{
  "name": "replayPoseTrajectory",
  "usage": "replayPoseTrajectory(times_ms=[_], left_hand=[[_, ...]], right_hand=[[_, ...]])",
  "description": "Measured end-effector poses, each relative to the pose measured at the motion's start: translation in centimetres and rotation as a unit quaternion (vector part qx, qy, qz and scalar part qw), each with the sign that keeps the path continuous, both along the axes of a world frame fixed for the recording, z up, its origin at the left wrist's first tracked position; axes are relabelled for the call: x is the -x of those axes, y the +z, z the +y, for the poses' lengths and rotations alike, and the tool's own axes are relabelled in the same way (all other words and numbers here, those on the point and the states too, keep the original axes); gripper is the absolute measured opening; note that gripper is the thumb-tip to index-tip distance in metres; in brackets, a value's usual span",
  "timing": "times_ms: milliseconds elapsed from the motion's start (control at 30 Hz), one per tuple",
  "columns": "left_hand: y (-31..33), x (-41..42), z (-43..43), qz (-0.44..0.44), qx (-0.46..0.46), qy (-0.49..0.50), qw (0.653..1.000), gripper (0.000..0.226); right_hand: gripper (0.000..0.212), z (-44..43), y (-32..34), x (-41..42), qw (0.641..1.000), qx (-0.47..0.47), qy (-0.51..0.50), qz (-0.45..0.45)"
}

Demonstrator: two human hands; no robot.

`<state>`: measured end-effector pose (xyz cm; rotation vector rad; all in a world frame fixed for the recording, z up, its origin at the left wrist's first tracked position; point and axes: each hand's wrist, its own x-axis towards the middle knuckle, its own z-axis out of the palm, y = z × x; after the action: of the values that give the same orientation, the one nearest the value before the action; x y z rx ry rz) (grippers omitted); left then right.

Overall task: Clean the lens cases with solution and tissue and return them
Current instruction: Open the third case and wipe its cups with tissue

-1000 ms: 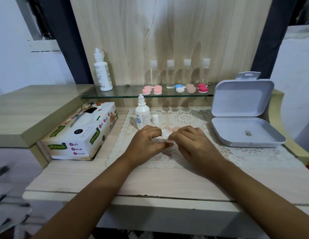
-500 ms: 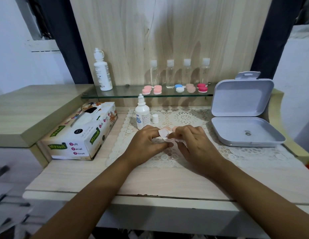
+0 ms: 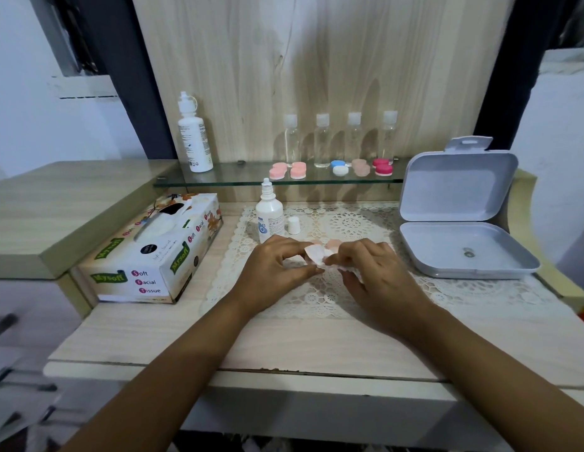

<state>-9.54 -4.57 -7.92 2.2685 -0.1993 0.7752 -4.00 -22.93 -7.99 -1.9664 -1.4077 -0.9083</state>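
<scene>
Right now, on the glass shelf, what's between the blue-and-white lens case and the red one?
A pale pink lens case, shown in the head view.

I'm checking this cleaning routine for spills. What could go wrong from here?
1. The small solution bottle stands uncapped just beyond the left hand; a knuckle nudge could tip it and spill solution onto the lace mat.
2. Its loose cap stands beside it and could get knocked away.
3. The lens case is only pinched at the fingertips while the right hand holds tissue to it; it might slip out.
</scene>
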Motion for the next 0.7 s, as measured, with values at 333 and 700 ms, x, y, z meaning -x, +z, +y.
replayPoseTrajectory(times_ms=[333, 700], left_hand=[[0.1, 0.0, -0.1, -0.008, 0.028, 0.008, 1.000, 0.035], [0.2, 0.1, -0.1, -0.014, 0.050, 0.008, 0.999, 0.035]], right_hand=[[0.037, -0.6, -0.3, -1.2, 0.999, -0.021, -0.039, 0.011], [0.039, -0.6, -0.2, -1.1, 0.999, -0.034, -0.025, 0.029]])
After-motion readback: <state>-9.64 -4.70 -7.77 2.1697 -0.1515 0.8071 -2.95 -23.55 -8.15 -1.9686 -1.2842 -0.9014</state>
